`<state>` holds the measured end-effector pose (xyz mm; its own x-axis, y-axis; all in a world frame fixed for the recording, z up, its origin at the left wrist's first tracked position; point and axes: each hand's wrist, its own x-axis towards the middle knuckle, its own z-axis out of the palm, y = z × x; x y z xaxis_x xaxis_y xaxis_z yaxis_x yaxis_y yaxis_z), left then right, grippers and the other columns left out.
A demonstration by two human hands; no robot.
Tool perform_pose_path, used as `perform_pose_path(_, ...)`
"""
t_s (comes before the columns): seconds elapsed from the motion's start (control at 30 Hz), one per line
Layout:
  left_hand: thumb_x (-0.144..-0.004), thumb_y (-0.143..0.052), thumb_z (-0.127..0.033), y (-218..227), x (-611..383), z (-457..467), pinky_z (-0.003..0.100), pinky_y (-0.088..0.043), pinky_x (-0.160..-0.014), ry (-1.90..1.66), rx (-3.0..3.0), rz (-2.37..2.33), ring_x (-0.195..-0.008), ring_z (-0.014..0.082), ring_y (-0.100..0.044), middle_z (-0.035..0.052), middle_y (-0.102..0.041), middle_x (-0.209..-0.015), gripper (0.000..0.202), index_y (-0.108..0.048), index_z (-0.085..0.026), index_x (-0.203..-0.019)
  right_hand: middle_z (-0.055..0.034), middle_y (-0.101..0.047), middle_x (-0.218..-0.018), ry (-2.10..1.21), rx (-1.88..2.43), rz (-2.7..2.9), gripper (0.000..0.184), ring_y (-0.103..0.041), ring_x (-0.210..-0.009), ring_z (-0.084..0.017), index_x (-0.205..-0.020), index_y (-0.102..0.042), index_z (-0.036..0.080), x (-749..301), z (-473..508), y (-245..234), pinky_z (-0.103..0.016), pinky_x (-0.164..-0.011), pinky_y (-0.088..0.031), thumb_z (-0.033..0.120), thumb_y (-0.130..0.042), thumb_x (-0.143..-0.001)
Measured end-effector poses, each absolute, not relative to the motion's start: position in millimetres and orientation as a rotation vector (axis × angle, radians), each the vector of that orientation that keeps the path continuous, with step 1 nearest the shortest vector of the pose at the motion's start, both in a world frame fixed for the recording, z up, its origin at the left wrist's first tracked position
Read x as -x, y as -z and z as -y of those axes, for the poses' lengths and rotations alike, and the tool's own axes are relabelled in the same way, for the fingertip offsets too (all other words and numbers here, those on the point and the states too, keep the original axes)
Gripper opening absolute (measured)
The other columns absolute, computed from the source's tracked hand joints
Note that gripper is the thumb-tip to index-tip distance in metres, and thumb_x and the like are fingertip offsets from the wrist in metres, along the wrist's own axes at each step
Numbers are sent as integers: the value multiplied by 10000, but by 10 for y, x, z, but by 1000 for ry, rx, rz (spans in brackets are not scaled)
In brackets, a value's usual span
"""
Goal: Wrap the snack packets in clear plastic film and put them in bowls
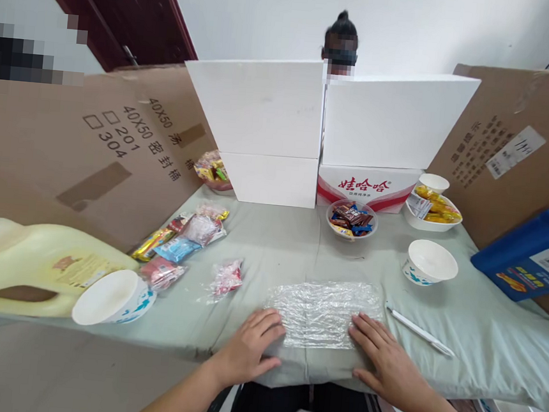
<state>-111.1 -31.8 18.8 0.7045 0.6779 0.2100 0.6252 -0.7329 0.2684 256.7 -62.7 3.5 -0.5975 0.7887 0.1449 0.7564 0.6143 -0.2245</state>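
Observation:
A clear, crinkled plastic bag (320, 312) lies flat on the cloth near the table's front edge. My left hand (253, 345) rests at its left side, fingertips on or beside the plastic, fingers stretched out. On the opposite side my right hand (383, 360) lies with spread fingers touching the bag's right edge. Neither hand grips anything. A white pen (420, 331) is just right of the bag. To the left is a small red-and-white item in clear wrapping (228, 277).
Wrapped snacks (179, 248), a tilted paper bowl (107, 297) and a yellow jug (43, 266) stand left. A candy bowl (351, 220) is at centre back. Right are a paper bowl (430, 263) and blue bottle (532, 254). White boxes (273, 110) form a back wall; a person is behind.

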Motion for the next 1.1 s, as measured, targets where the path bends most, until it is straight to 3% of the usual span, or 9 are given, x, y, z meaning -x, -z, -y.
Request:
perform_pose_path(0.13, -870, -585, -238, -179, 1164, 431, 462, -462, -1016, -480, -2690, -986, -1234, 270, -505, 108, -626, -1202, 243, -602, -179, -1105, -55, -539, -1369, -170, 1311, 2510, 385, -463, -1283, -211, -1304, -538, 269, -2729, 888, 46, -393, -1045, -413, 273, -502, -921)
perform_pose_path(0.27, -925, -466, -140, -226, 1172, 465, 380, -480, -1004, -560, -2563, -986, -1190, 200, -548, 50, -685, -1066, 193, -637, -224, -955, -54, -664, -1132, -267, 1320, 2375, 229, -601, -1066, -190, -1068, -646, 263, -2749, 1035, -15, -357, -921, -503, 215, -458, -946)
perform_pose_path(0.43, -950, -417, -195, -315, 1066, 371, 314, -528, -858, -697, -2319, -1157, -957, 174, -640, 45, -684, -950, 184, -599, -218, -944, -65, -691, -940, -439, 1397, 2196, 243, -651, -906, -196, -975, -643, 236, -2714, 960, -136, -342, -806, -539, 252, -400, -961)
perform_pose_path(0.57, -945, -400, -252, -269, 901, 161, 274, -521, -705, -745, -2189, -1442, -743, 155, -641, 16, -668, -819, 191, -583, -208, -907, -54, -714, -939, -418, 1590, 2043, 305, -682, -850, -188, -976, -638, 226, -2679, 698, -111, -302, -749, -541, 351, -359, -969)
perform_pose_path(0.8, -929, -405, -202, -38, 671, -84, 279, -505, -722, -678, -2328, -1759, -799, 175, -666, 30, -697, -884, 198, -602, -197, -930, -62, -723, -930, -31, 1917, 2036, 354, -685, -701, -190, -1013, -632, 191, -2544, 422, 105, -282, -582, -459, 350, -319, -973)
perform_pose_path(1.1, -946, -394, -172, 17, 591, -83, 270, -477, -638, -448, -2460, -1916, -718, 178, -651, 45, -680, -884, 213, -606, -186, -924, -56, -707, -854, 123, 2013, 2069, 348, -669, -688, -180, -970, -623, 192, -2461, 356, 29, -271, -577, -391, 345, -312, -997)
